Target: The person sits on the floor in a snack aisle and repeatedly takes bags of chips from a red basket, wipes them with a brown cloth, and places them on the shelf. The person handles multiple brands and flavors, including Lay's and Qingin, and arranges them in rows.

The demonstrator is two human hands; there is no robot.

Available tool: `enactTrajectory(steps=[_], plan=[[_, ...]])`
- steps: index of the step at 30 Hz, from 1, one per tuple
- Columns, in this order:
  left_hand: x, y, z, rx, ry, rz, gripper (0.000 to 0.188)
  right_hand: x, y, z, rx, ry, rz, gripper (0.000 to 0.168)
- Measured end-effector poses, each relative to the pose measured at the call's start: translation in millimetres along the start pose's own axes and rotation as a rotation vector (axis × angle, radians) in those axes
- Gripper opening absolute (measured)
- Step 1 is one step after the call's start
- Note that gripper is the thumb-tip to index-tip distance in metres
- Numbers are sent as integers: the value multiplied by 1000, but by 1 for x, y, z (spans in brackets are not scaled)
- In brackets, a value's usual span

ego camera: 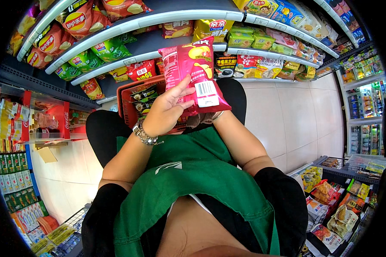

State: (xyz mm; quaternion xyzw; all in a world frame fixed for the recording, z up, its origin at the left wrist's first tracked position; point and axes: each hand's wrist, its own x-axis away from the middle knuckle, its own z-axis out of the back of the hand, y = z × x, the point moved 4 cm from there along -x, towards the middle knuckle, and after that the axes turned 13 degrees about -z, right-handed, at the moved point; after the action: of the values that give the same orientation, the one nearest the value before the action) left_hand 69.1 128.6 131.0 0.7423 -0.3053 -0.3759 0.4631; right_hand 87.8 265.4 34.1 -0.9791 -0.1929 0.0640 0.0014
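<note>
In front of me is a pink-red bag of potato chips (204, 72), its printed back with a barcode facing me. My left hand (167, 109), with bracelets on the wrist, lies against the bag's left side. Its fingers are spread over the front. My right hand (216, 115) is mostly hidden behind the bag's lower edge. Brown cloth (197, 120) shows at that hand; whether it is a rag or a glove is unclear. Below and behind the bag, a red shopping basket (121, 106) stands between my knees, with dark snack packets (144, 101) in it.
Curved-looking shelves (193, 16) carry red Lay's bags (75, 22), green chip bags (111, 49) and cereal packs (246, 66). At left stands a red-framed drinks rack (66, 117). A bin of packaged snacks (333, 192) is at lower right, and lit cooler shelves (363, 102) stand beyond the tiled floor (292, 119).
</note>
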Motion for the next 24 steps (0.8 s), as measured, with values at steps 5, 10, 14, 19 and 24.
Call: enactTrajectory(steps=[5, 10, 14, 19, 24], plan=[[-1, -2, 0, -33, 32, 31, 72, 1, 1, -2, -73, 11, -13, 48], [-2, -3, 1, -38, 40, 35, 70, 0, -2, 0, -36, 51, 20, 49], [-4, -6, 4, -88, 74, 43, 64, 0, -6, 4, 23, 97, 17, 48], [-6, -10, 32, -201, 194, 144, 58, 1, -7, -14, 264, 466, 42, 42], [-21, -2, 29, -691, -48, -144, 81, -9, -6, -38, 587, 553, 169, 35]])
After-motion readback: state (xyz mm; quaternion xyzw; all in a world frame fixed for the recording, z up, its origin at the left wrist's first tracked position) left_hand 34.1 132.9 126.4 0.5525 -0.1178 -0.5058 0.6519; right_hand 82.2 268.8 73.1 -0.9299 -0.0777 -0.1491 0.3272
